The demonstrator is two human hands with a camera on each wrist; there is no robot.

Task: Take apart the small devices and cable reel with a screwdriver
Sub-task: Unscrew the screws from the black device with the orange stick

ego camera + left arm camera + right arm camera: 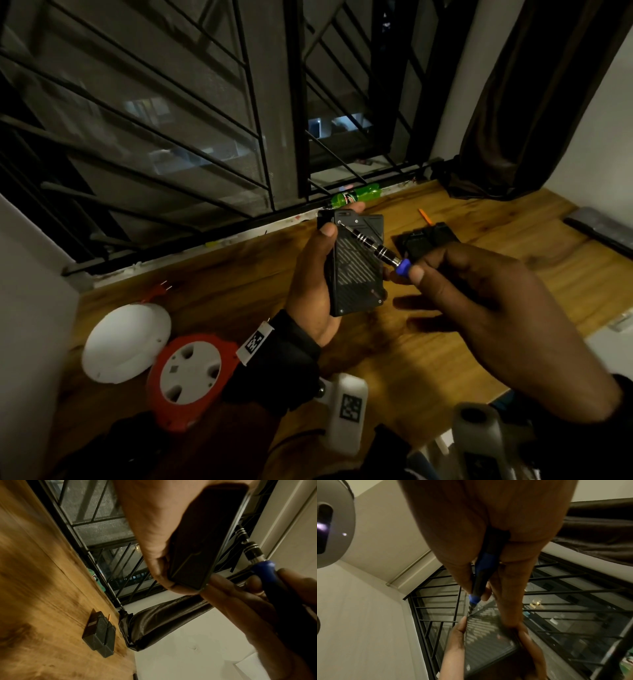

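Head view gives me the clearest read: my left hand (313,284) is wrapped around a black device (358,265), thumb along its left edge and fingertips over the top end, holding it up off the wooden tabletop (394,359) near the window-side edge. My right hand (479,301) pinches the blue collar of the screwdriver (380,248) between thumb and fingers, with the rest of the handle inside the hand; its banded black-and-silver shaft slants up-left and the tip sits at a screw in the device's upper left corner. The device's face has a pattern of diagonal stripes and a small reddish mark near its lower right corner, too small for me to read.

Just beyond my right hand, a second black device (428,240) lies flat on the tabletop, touching another black piece as the left wrist view shows. An orange stick (424,216) lies past it. At the tabletop's left end sit the red cable reel (191,377) with its white hub and, beside it, a white domed cover (125,342). A green bottle (356,196) lies along the window sill; its label lettering is blurred. Black-and-white square code tags are fixed to my wrist mounts.
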